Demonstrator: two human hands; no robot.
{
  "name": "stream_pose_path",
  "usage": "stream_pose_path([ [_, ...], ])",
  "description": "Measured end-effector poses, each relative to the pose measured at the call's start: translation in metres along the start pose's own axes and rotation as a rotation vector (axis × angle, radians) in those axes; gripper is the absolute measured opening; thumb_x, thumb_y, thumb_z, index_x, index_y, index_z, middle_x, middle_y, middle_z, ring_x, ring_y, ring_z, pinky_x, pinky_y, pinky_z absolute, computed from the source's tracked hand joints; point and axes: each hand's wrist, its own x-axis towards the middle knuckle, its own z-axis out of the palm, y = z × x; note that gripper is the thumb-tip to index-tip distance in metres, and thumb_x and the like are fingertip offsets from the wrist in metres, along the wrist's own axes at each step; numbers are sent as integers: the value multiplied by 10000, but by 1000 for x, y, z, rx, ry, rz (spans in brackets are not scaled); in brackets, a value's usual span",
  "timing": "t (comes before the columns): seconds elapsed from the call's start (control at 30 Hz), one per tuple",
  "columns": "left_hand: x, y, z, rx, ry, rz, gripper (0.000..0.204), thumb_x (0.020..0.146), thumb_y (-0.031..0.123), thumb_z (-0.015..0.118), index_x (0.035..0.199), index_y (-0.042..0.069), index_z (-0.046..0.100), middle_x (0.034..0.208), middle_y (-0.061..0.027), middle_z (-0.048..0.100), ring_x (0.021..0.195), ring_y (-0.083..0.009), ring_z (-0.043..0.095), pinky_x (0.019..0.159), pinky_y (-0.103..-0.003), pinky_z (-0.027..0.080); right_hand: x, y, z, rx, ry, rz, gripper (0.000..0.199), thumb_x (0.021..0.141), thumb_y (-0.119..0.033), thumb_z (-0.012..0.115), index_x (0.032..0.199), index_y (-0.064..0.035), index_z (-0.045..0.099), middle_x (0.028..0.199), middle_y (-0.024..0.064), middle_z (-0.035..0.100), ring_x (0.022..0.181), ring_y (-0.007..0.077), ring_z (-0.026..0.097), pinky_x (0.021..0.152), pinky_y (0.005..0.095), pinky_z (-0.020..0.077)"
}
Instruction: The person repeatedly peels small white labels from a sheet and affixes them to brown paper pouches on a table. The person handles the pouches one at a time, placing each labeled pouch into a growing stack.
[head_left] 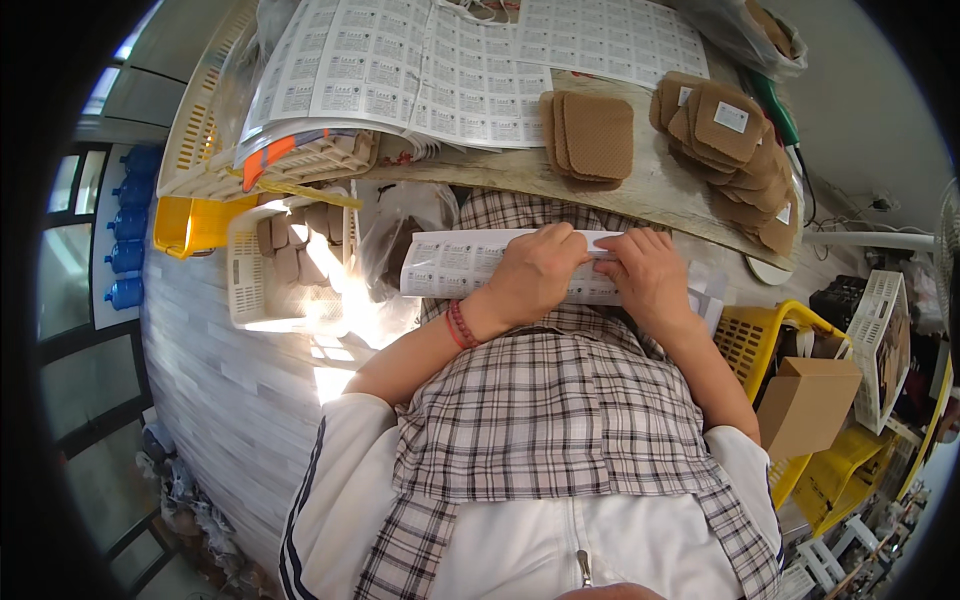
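Observation:
A folded sheet of printed white labels [452, 264] lies across my lap, over the checked apron. My left hand [540, 268] is closed on the sheet near its middle, its fingers curled down onto the upper edge. Close beside it, my right hand [648, 272] grips the right part with thumb and fingertips bent together. The fingertips meet near the top edge, and both palms cover part of the print. Just beyond, on the table, stands a small stack of brown textured rounded-square pads [600, 138].
More label sheets [400, 70] spread over the table [460, 170]. Piled brown pads [728, 125], some bearing white labels, sit at the far right. A cream basket [245, 285] of brown pieces stands left. Right are a yellow basket [740, 345] and a cardboard box [808, 405].

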Motion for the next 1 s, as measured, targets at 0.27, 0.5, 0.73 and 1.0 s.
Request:
stream_pose_path([
  [0.27,-58,-40,-60,234,-118,67,217,860,160,708,748,42,564,666,-91,551,590,-279,583,528,-371,460,-8,22,15,410,-388,384,141,870,-182,703,870,-50,654,820,107,661,755,253,641,669,360,505],
  [0.5,-105,-75,-133,320,-170,-2,319,843,174,738,696,60,479,605,-91,474,515,-267,512,476,-364,407,-1,32,17,627,-567,615,183,900,-204,700,878,-28,653,732,66,631,703,160,573,697,318,468],
  [0.73,-35,-43,-141,432,195,4,71,910,66,612,926,12,655,906,-158,662,842,-333,626,734,-397,505,25,5,14,611,-485,528,207,880,-244,718,891,-46,664,736,90,641,684,193,590,679,335,472],
  [1.0,-23,-7,-74,-201,-112,-457,95,874,78,677,852,-13,663,755,-86,612,647,-208,559,621,-312,451,17,28,-2,678,-373,571,142,856,-156,750,917,-35,706,781,65,698,711,131,624,664,294,493],
])
